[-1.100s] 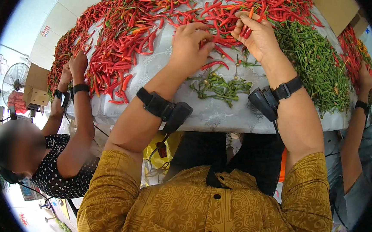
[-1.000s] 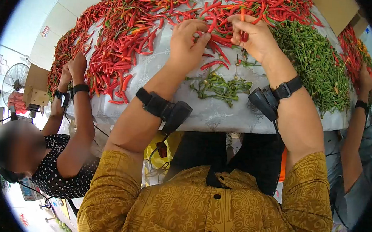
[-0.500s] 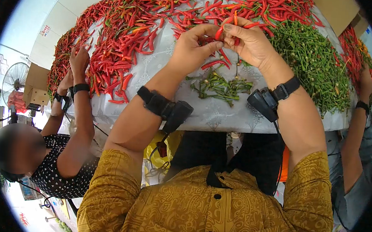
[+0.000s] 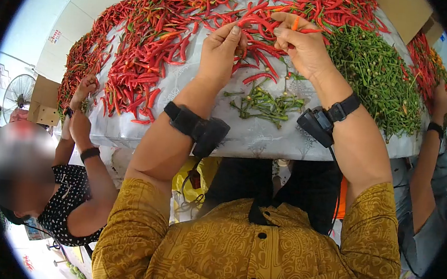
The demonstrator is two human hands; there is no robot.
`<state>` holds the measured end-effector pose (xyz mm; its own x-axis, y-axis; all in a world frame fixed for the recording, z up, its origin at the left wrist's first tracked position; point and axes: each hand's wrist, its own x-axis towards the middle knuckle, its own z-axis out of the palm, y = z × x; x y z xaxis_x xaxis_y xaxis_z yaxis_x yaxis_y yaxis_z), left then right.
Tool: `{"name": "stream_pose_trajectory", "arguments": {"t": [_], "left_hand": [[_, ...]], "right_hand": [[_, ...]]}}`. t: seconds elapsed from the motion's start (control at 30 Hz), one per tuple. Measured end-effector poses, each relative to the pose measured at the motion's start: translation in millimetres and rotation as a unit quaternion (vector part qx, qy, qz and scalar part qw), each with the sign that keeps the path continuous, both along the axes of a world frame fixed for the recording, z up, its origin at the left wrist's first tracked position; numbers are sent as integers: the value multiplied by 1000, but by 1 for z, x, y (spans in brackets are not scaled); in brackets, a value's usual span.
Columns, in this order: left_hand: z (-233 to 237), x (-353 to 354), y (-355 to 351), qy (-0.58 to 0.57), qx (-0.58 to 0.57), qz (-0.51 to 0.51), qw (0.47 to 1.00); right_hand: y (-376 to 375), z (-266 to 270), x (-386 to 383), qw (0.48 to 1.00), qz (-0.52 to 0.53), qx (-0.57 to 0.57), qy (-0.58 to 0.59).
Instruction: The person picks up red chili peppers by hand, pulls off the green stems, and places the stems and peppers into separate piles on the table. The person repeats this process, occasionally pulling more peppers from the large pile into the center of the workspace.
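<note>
My left hand (image 4: 219,53) is closed, thumb against the forefinger, with a red chili pepper (image 4: 255,20) at its fingertips, over the table. Across a short gap, my right hand (image 4: 306,49) is curled with an orange-red chili (image 4: 295,24) and a red chili (image 4: 311,30) sticking out between its fingers. Its palm is partly hidden, so other contents cannot be made out. Under both hands lie loose red chilies (image 4: 261,78) and a small heap of green stems (image 4: 267,105) on the pale patterned tablecloth (image 4: 183,121).
Large piles of red chilies (image 4: 140,76) cover the far and left side. A big heap of green stems (image 4: 378,78) lies to the right. A person (image 4: 74,201) works at the left and another person's arm (image 4: 430,154) reaches in at the right. Cardboard (image 4: 406,15) stands behind.
My hands were together at the chilies and have drawn apart, the left one moving left and turning upright. The person at the left has shifted their hands.
</note>
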<state>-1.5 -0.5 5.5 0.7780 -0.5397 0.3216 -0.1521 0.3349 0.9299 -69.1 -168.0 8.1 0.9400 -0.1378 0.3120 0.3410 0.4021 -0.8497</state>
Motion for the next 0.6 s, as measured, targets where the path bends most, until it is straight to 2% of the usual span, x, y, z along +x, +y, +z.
{"name": "stream_pose_trajectory", "arguments": {"t": [0.07, 0.1, 0.17, 0.3, 0.33, 0.37, 0.4, 0.43, 0.47, 0.5, 0.6], "left_hand": [[-4, 5, 0, 47, -39, -53, 997], [-4, 5, 0, 47, -40, -52, 997], [-3, 5, 0, 115, -96, -61, 987], [1, 3, 0, 92, -95, -72, 989], [3, -3, 0, 63, -33, -64, 995], [5, -7, -1, 34, 30, -56, 997], [5, -10, -1, 34, 29, -56, 997], [5, -12, -1, 2, 78, -53, 996], [5, -12, -1, -30, 127, -49, 990], [4, -12, -1, -29, 128, -49, 990], [-1, -9, 0, -45, 140, -30, 989]], "right_hand": [[2, -3, 2, 1000, 11, 9, 2], [3, -4, 3, 1000, 22, 20, 4], [1, -4, 4, 999, 32, 29, -1], [-1, -2, 3, 999, 36, 11, -4], [2, 0, 1, 999, 36, 11, -3], [6, 2, -1, 997, 3, -74, -14], [10, 5, -3, 986, -31, -159, -26], [11, 8, -5, 986, -31, -159, -26], [11, 10, -7, 978, -34, -205, -25], [12, 10, -7, 967, -37, -250, -23], [9, 7, -8, 971, -78, -226, 11]]}}
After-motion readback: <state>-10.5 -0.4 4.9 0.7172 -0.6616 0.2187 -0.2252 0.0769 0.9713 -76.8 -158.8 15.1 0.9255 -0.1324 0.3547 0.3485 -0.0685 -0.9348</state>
